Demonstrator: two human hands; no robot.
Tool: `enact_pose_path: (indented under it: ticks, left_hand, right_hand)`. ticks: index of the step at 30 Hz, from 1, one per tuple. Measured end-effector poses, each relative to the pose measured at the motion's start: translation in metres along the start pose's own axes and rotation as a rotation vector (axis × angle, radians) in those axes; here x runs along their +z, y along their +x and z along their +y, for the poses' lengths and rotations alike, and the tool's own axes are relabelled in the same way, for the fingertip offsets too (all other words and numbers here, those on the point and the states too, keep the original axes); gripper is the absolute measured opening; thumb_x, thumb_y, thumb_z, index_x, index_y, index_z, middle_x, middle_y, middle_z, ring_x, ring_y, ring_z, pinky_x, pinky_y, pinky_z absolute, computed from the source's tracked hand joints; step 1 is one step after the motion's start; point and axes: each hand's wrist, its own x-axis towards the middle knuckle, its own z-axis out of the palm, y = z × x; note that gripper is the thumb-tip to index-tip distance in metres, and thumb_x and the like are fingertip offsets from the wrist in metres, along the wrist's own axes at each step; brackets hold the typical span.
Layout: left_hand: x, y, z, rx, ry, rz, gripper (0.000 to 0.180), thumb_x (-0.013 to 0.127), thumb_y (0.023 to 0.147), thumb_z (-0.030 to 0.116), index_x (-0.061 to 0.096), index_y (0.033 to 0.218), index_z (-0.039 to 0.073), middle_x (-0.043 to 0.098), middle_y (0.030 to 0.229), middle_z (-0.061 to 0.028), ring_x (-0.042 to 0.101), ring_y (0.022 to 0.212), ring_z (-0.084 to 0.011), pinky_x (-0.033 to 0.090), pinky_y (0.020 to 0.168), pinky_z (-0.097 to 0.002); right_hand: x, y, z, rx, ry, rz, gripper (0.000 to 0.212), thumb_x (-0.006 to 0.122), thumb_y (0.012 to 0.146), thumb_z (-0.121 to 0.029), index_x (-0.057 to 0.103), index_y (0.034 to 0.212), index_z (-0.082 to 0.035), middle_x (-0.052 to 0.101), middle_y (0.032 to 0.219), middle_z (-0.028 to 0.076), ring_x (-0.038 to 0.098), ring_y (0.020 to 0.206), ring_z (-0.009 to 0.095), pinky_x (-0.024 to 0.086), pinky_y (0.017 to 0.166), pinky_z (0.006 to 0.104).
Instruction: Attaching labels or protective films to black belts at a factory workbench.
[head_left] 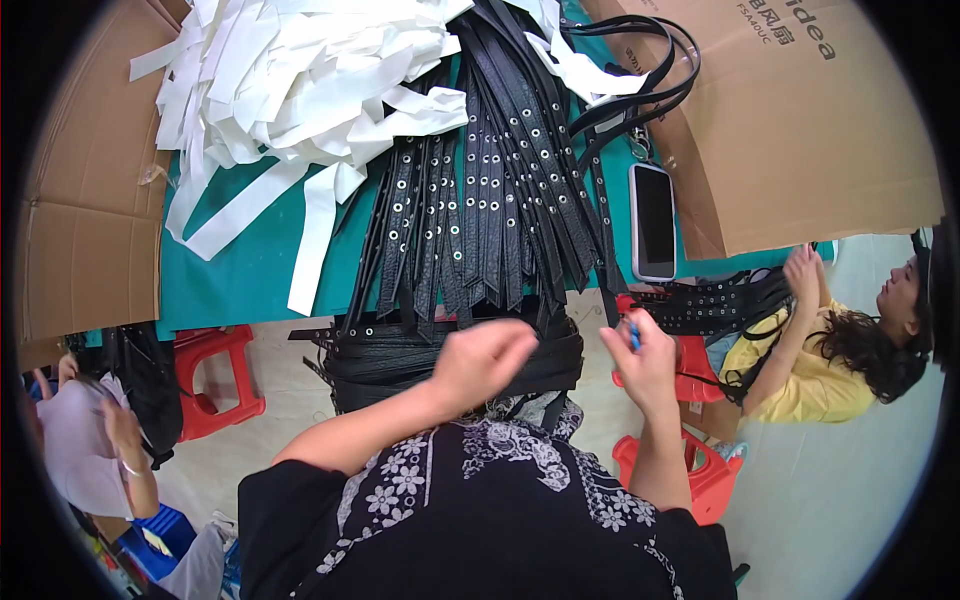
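Note:
My left hand [485, 365] is over a thick stack of black straps [370, 365] at my lap, just below the table edge. Its fingers are bent and blurred, and I see nothing certain in them. My right hand [648, 352], to the right of the stack, is closed on a small blue object [634, 336], mostly hidden by the fingers. Something red [625, 302] shows just above that hand, beside a strap's end. Ahead, many black eyelet straps [485, 190] fan toward me, their pointed ends hanging at the table's near edge.
White strips [300, 80] are heaped on the green table [240, 290] at the far left. A phone [654, 222] lies right of the straps. Cardboard boxes [90, 200] flank both sides. Red stools [215, 380] stand nearby. A person in yellow [800, 365] sits right; another person [90, 430] is left.

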Motion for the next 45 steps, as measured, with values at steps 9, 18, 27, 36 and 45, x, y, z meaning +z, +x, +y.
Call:
enact_pose_path:
  ticks: [9,18,27,36,45]
  left_hand:
    - [-0.033,0.048,0.007,-0.805,-0.507,-0.077,0.038,0.054,0.085,0.017,0.038,0.113,-0.004,0.055,0.059,-0.0068,0.051,0.042,-0.0103,0.038,0.036,-0.0204]
    - [-0.052,0.063,0.02,-0.747,-0.804,0.143,0.017,0.06,0.08,0.007,0.054,0.093,-0.002,0.056,0.068,-0.0032,0.053,0.054,-0.0075,0.039,0.044,-0.0164]
    - [-0.085,0.056,0.035,-0.682,-0.763,0.087,0.015,0.061,0.079,0.005,0.057,0.091,-0.003,0.059,0.067,-0.0049,0.052,0.052,-0.0064,0.04,0.046,-0.0169]
    - [-0.095,0.052,0.033,-0.711,-0.818,0.036,0.013,0.061,0.079,0.006,0.058,0.09,-0.002,0.059,0.067,-0.0046,0.052,0.052,-0.0057,0.04,0.046,-0.0166]
    - [-0.1,0.054,0.027,-0.74,-1.007,-0.023,0.013,0.059,0.08,0.005,0.059,0.092,-0.001,0.059,0.069,-0.0036,0.055,0.055,-0.0084,0.041,0.043,-0.0181]
  right_hand:
    - [0.039,0.06,-0.056,-0.079,0.138,-0.138,0.018,0.06,0.08,-0.018,0.057,0.083,0.0,0.053,0.059,0.007,0.047,0.053,0.008,0.038,0.05,0.0248]
    - [0.04,0.07,-0.063,-0.434,0.075,-0.044,0.02,0.053,0.083,-0.02,0.054,0.092,-0.002,0.056,0.071,0.011,0.055,0.063,0.025,0.043,0.055,0.0312]
    - [0.028,0.096,-0.08,-0.867,-0.079,-0.098,0.025,0.057,0.079,-0.027,0.055,0.087,-0.004,0.051,0.065,0.007,0.051,0.056,0.025,0.039,0.048,0.0329]
    - [0.037,0.102,-0.093,-0.94,-0.17,-0.149,0.026,0.059,0.076,-0.031,0.056,0.085,-0.006,0.053,0.066,0.005,0.052,0.055,0.022,0.04,0.047,0.0317]
    - [0.035,0.115,-0.1,-1.047,-0.139,-0.187,0.023,0.061,0.074,-0.029,0.057,0.08,-0.007,0.05,0.062,0.004,0.051,0.053,0.02,0.039,0.045,0.0308]
